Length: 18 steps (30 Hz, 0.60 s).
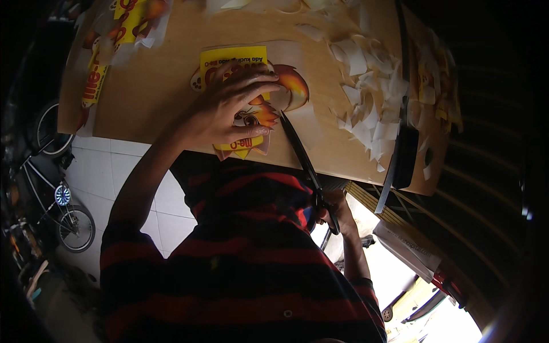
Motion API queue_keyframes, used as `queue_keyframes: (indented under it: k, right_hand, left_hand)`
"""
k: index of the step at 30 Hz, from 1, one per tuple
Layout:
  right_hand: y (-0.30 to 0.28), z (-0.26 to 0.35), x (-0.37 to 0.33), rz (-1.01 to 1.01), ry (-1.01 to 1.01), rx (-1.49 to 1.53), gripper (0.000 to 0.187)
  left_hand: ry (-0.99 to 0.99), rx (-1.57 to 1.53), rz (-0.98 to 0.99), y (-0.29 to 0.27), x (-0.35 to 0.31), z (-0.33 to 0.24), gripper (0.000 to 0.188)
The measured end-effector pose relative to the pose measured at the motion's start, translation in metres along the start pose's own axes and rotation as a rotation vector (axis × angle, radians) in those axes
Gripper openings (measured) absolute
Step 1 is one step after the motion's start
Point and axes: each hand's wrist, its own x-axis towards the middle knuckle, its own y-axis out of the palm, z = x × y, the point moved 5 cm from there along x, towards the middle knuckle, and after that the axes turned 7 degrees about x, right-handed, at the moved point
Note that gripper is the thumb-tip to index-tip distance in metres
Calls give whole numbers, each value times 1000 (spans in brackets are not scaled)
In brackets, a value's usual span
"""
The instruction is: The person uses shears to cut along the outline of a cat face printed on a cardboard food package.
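A printed paper cutout [296, 87] of a cartoon cat with a yellow label lies near the table's front edge. Over it rests my left hand [226, 108], its fingers and thumb spread and pressing on the paper. The hand covers part of the cat and the label. My right hand [343, 212], below the table edge, is closed round the handles of long black scissors [302, 153]. Their blades point up and away, and the tips meet the paper beside the cat's face, just right of my left thumb. How far the blades are apart, I cannot make out.
Curled white paper scraps [366, 97] are heaped on the wooden table [148, 86] at right. Beside them runs a long dark bar [404, 63] with a black block [406, 157]. More yellow cutouts [127, 26] lie at the far left. A bicycle [74, 228] stands on the floor at left.
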Motion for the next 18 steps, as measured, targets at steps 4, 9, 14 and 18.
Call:
queue_keyframes:
  k: [4,9,14,18]
  right_hand:
    - [-6,-2,2,6,25,0,68]
    - [-15,0,7,38,32,7,65]
    - [-18,8,13,43,-8,-102,65]
    - [-13,15,17,26,-9,-173,79]
  left_hand:
    - [49,37,-92,3,11,5,53]
    - [130,15,-34,4,21,9,44]
    - [149,-43,-9,4,23,11,39]
    - [161,-48,-42,3,19,11,34]
